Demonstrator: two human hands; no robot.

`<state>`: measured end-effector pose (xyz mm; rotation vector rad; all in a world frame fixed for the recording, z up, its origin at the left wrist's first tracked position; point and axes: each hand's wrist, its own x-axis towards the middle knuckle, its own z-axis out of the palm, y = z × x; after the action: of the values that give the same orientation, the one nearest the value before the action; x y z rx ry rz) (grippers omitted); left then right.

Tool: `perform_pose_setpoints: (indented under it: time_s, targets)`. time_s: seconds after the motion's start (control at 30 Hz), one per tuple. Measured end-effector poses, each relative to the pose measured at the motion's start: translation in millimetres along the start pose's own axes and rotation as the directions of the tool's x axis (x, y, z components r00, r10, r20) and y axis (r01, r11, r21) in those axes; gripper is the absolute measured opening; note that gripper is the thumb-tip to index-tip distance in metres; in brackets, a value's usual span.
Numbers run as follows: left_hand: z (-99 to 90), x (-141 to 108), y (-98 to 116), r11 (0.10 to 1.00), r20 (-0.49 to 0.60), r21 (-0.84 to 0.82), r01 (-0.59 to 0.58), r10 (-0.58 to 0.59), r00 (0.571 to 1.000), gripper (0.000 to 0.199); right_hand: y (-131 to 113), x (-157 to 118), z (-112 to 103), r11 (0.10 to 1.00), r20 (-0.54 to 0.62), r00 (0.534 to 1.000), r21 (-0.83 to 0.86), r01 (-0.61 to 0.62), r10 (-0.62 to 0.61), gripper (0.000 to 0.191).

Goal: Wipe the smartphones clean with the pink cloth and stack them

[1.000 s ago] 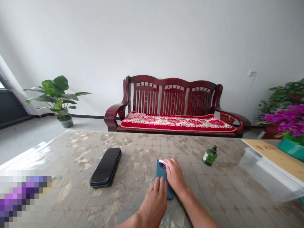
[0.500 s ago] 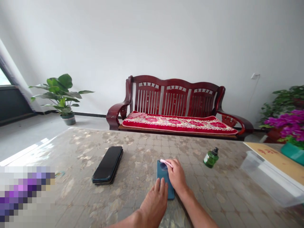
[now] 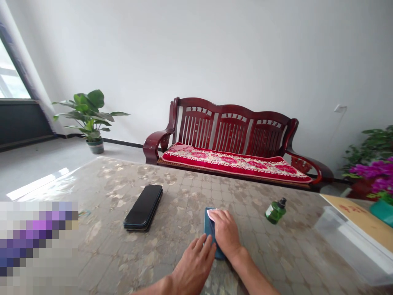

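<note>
A blue phone (image 3: pixel 208 225) lies back up on the table, partly hidden under both hands. My right hand (image 3: pixel 226 231) is closed on a pale pink cloth (image 3: pixel 210 213) and presses it to the far part of the phone; most of the cloth is hidden under the fingers. My left hand (image 3: pixel 195 258) rests with its fingers stretched out against the near left part of the phone, holding nothing. Off to the left, a black phone (image 3: pixel 144 207) lies screen up on top of another one. To the right stands a green pump bottle (image 3: pixel 275 211) with a black top.
The table (image 3: pixel 101 241) has a patterned cover. At its right side are a clear plastic box (image 3: pixel 340 241), a tan board (image 3: pixel 356 213) and purple flowers (image 3: pixel 374 174). Beyond stands a red wooden bench (image 3: pixel 233 127); a potted plant (image 3: pixel 92 114) is at far left.
My right hand has turned flatter over the phone, covering more of the cloth. My left hand has shifted slightly left and its fingers have spread. The whole view has tilted a little.
</note>
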<state>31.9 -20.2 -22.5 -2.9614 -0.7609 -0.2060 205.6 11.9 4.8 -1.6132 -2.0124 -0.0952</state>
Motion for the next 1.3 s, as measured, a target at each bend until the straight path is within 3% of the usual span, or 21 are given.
perform_pose_setpoints:
  time_s: [0.13,0.27,0.47,0.53,0.77,0.83,0.93,1.1,1.2,1.3]
  targets:
    - [2.8,-0.6,-2.7,0.999,-0.026,-0.036,-0.005,0.004,1.0,0.059,0.3,-2.3,-8.1,0.994,0.131,0.991,-0.096,0.049,-0.036,0.047]
    - [-4.8,0.3,-4.1,0.997,-0.018,-0.083,-0.002,0.0,1.0,0.055,4.1,-25.8,-12.4,0.991,0.234,0.969,-0.078,0.105,-0.084,0.064]
    - [-18.6,2.9,-5.8,0.994,-0.031,-0.109,0.001,-0.004,1.0,0.048,6.9,-65.1,-14.3,0.984,0.256,0.957,-0.077,0.163,-0.138,0.069]
    - [-21.5,3.3,-6.6,0.995,-0.035,-0.1,-0.012,0.009,0.999,0.044,8.1,-59.2,-11.0,0.988,0.263,0.961,-0.097,0.119,-0.09,0.069]
    - [-14.2,2.1,-7.5,0.998,-0.045,-0.065,-0.021,0.018,0.999,0.04,9.8,-1.1,5.5,0.986,0.224,0.971,-0.161,-0.041,0.077,0.068]
    - [-10.2,2.5,-7.3,0.998,-0.05,-0.051,-0.022,0.019,0.999,0.04,9.7,-3.0,6.9,0.986,0.229,0.97,-0.164,-0.039,0.077,0.068]
    - [-8.3,3.7,-7.6,0.999,-0.069,-0.04,-0.028,0.025,0.997,0.039,11.2,-28.4,4.8,0.987,0.245,0.969,-0.16,-0.002,0.041,0.068]
    - [-17.3,4.7,-8.9,0.999,-0.117,-0.035,-0.036,0.031,0.993,0.036,16.0,-68.8,-3.7,0.985,0.253,0.96,-0.085,0.148,-0.122,0.074]
    - [-19.8,3.8,-8.9,0.998,-0.097,-0.044,-0.04,0.036,0.995,0.034,14.9,-56.3,-3.3,0.989,0.247,0.965,-0.098,0.11,-0.082,0.072]
    - [-15.7,2.9,-8.4,0.998,-0.075,-0.048,-0.039,0.035,0.997,0.035,10.8,-23.8,2.3,0.988,0.248,0.969,-0.148,0.031,0.007,0.067]
